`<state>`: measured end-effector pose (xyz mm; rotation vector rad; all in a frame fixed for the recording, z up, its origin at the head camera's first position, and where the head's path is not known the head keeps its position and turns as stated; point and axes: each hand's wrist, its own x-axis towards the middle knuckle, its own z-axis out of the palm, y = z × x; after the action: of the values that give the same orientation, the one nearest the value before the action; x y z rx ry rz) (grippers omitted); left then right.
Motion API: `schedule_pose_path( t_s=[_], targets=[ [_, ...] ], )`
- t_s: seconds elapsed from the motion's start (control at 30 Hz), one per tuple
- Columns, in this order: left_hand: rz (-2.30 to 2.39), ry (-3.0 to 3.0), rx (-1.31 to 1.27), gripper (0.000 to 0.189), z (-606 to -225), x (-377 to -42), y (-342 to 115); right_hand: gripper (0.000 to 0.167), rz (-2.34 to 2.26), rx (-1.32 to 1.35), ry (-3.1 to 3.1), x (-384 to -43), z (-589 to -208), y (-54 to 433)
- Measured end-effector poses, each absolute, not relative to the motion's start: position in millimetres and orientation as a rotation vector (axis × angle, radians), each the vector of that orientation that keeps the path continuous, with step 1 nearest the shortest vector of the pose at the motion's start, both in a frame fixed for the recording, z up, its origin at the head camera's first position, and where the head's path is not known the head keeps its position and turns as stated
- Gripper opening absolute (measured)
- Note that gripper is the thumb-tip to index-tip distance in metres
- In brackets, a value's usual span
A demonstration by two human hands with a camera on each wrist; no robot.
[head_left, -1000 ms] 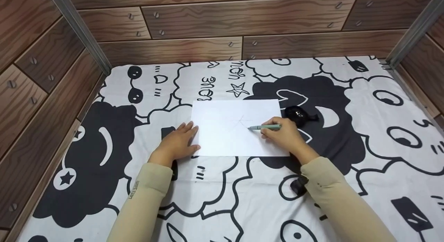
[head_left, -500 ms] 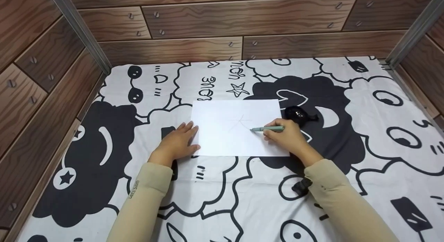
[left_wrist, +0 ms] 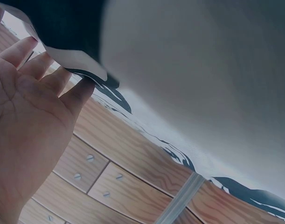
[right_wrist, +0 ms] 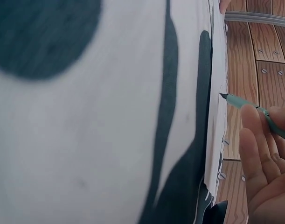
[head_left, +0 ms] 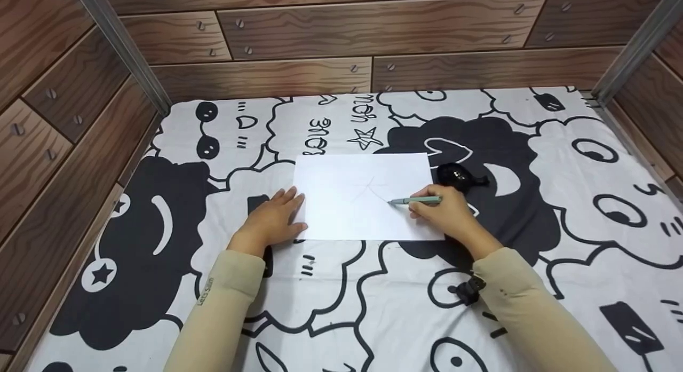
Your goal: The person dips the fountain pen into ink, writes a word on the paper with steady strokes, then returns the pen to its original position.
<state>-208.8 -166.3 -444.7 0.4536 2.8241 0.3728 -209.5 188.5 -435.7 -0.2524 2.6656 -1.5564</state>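
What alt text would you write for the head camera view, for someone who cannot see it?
A right hand holds a green pen with its tip on a white sheet of paper, while the left hand lies flat on the sheet's left edge. A black-and-white cartoon cloth lies underneath.

Wooden walls (head_left: pixel 299 36) close the cloth-covered table (head_left: pixel 160 148) on three sides. A small black object (head_left: pixel 456 175) sits just beside the paper's (head_left: pixel 341 212) right edge. Broad open cloth lies left, right and behind the paper.
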Motion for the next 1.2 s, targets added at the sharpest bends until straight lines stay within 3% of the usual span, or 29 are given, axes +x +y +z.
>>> schedule_pose_path(
  t_s=[1.2],
  targets=[
    [0.387,2.816,0.457,0.067,-442.8,-207.8,-166.1,0.018,-1.812,-0.293,2.761,-214.9,-420.0,209.5]
  ],
)
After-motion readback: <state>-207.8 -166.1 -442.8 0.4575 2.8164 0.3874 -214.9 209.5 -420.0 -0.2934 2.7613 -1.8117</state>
